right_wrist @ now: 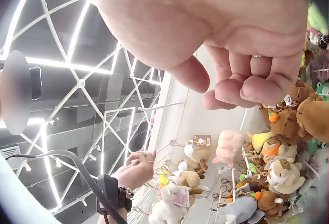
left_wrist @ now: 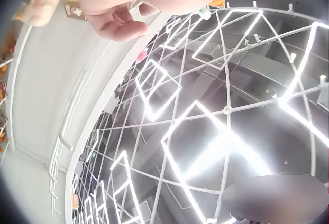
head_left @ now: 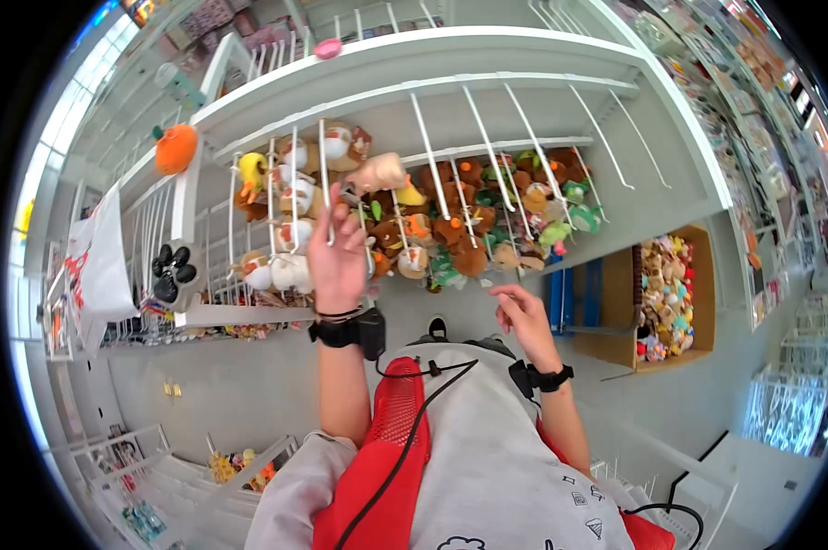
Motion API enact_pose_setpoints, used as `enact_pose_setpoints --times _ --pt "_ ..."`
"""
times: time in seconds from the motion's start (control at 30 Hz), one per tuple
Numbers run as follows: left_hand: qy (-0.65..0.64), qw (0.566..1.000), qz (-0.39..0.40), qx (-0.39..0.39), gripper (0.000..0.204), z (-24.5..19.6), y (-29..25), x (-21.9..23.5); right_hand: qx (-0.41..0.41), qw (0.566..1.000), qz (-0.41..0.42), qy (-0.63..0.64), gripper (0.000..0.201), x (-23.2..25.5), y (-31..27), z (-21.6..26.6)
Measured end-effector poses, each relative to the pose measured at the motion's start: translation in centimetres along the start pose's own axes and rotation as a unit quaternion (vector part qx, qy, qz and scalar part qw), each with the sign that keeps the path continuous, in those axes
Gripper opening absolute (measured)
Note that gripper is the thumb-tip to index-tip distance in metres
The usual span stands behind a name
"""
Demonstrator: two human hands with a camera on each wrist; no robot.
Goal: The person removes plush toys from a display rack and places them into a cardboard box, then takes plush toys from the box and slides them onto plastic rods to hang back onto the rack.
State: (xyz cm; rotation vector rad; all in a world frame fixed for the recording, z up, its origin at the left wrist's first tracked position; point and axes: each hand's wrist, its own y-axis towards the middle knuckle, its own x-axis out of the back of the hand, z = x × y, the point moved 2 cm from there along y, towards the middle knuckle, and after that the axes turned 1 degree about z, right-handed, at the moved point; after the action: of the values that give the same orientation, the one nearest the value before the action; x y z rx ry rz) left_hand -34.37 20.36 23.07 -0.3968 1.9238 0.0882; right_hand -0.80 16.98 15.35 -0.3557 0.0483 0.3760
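Note:
My left hand (head_left: 339, 268) is raised at the display hooks, with its fingers loosely bent beside the end of a white hook (head_left: 323, 156). No plush shows in its fingers. Just beyond it hangs a pink pig plush (head_left: 377, 174), which the right wrist view shows by a hook among other plush toys. My right hand (head_left: 522, 316) hovers in front of my body, its fingers relaxed and slightly bent, holding nothing. Below the hooks, brown plush toys (head_left: 469, 259) hang in a crowded row. White and tan plush toys (right_wrist: 169, 203) hang near the left hand.
An open cardboard box (head_left: 707, 316) full of small plush toys stands to the right, near a blue stand (head_left: 560, 298). Long white hooks (head_left: 483, 128) stick out from the shelf. An orange plush (head_left: 175, 148) sits on the frame at left, above a black paw-shaped item (head_left: 171, 275).

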Motion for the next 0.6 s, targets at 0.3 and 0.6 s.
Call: enact_pose_setpoints --times 0.3,0.6 --pt "0.053 0.998 0.043 -0.017 0.042 -1.9 -2.8 -4.5 -0.016 1.0 -0.01 0.014 0.023 -0.7 0.1 -0.5" --pt "0.212 0.972 0.096 0.024 0.049 -7.3 -13.1 -12.2 0.08 0.997 -0.01 -0.011 0.026 0.2 -1.8 6.6"
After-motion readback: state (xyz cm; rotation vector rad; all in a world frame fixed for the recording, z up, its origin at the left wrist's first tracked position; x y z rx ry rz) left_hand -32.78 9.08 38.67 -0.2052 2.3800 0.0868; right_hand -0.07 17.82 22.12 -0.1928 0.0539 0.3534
